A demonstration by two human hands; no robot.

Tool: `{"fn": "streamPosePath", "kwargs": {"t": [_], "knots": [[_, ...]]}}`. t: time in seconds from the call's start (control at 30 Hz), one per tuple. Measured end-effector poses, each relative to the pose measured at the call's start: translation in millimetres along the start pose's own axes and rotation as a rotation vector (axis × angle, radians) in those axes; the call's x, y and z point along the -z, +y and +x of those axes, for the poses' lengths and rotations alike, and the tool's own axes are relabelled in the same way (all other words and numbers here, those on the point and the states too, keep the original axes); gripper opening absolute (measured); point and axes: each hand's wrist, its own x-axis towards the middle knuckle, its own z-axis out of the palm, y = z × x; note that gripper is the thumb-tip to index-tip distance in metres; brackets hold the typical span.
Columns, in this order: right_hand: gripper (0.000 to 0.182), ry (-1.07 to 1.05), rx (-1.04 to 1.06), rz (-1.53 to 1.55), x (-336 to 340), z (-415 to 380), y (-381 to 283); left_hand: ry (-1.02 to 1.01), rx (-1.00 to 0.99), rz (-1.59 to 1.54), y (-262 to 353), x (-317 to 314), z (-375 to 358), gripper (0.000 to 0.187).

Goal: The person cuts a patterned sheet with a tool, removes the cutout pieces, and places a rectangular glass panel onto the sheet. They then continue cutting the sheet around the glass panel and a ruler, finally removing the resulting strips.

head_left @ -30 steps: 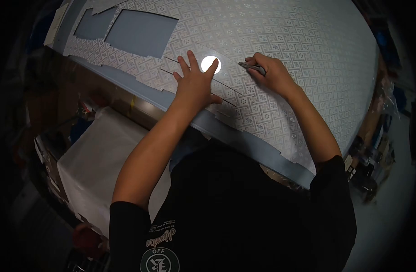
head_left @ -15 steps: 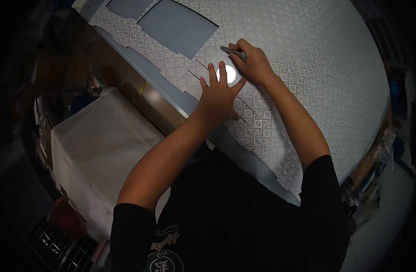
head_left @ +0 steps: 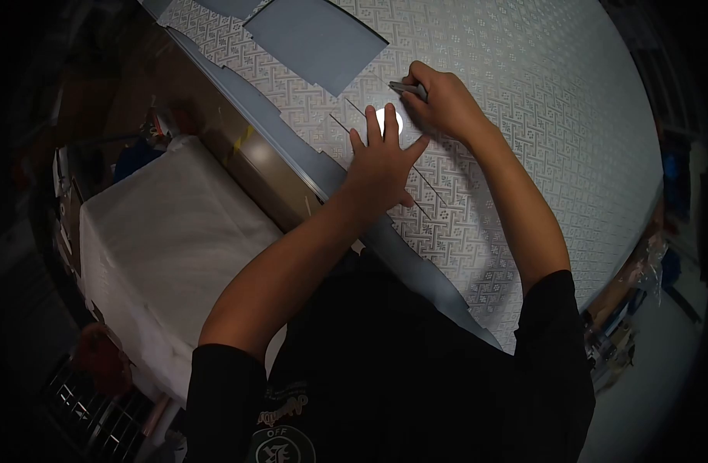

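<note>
A pale sheet with a woven lattice pattern lies under both hands. My left hand rests palm down on it, fingers spread, across thin dark straight lines like slits. In my right hand, closed fingers hold a slim grey utility knife, its tip on the sheet just beyond my left fingertips. A faint line runs up and left from the tip. A bright round light spot shows by my left fingers. Above the hands, a plain blue-grey four-sided area interrupts the pattern.
Blue-grey material with an uneven border runs along the near table edge. To the left stands a box-like stack under a whitish cover. Crumpled clear plastic and assorted items lie at the far right. A black crate is at lower left.
The view has shifted slightly, so the sheet appears farther right. The knife tip has moved a little toward me over the sheet, leaving a faint line; my left hand stays spread in place.
</note>
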Motion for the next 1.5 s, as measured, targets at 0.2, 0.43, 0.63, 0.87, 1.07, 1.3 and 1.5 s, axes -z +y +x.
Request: {"fn": "streamPosePath", "kwargs": {"t": [0.2,0.43,0.63,0.87,1.07,1.3,1.5], "knots": [[0.02,0.078,0.04,0.021,-21.3,13.7,1.4,0.035,-0.002,-0.026,-1.0,-6.6,0.5,0.113],[0.021,0.336,0.112,0.189,-58.7,17.1,11.7,0.044,0.005,0.008,-0.1,-4.3,-0.9,0.115],[0.019,0.528,-0.097,0.325,-24.8,-17.4,-8.2,-0.065,0.025,0.024,1.6,0.6,-0.8,0.118],[0.016,0.264,-0.028,0.342,13.2,-166.6,-12.2,0.014,0.076,0.017,0.1,-12.4,4.5,0.13],[0.018,-0.048,-0.026,0.094,-34.7,-237.0,-34.6,-0.065,0.119,0.054,6.8,-2.0,7.1,0.128],[0.015,-0.076,-0.023,0.042,-44.5,-239.7,-48.4,-0.06,0.193,0.106,12.7,3.1,2.4,0.127],[0.018,-0.135,-0.063,-0.068,-42.7,-237.8,-60.4,-0.118,0.205,0.052,12.1,7.1,2.5,0.126]]}}
